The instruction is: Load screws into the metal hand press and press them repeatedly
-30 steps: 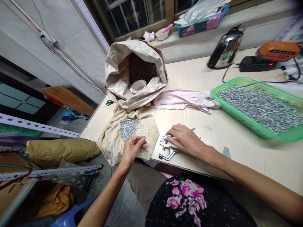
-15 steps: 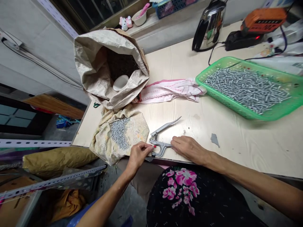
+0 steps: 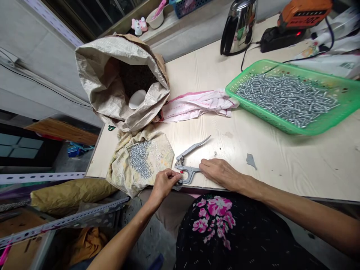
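Grey hand pliers (image 3: 190,174) with a spring lie near the table's front edge, their upper handle raised and spread from the lower one. My right hand (image 3: 218,172) is closed round the end of the lower handle. At the jaw end, the fingers of my left hand (image 3: 165,183) are pinched beside a small red part (image 3: 181,172); what they hold is too small to make out. Left of the pliers, small metal pins (image 3: 140,159) lie heaped on a patterned cloth (image 3: 164,150).
An open sack (image 3: 92,78) holding a white dish (image 3: 137,99) stands at the back left. A pink and white cloth (image 3: 197,106) lies mid-table. On the right are a green basket (image 3: 277,122) of metal pieces, a kettle (image 3: 239,28) and an orange battery (image 3: 305,14).
The view has shifted slightly, so the table items appear a little further left and most of them higher. Both hands keep nearly the same places at the pliers.
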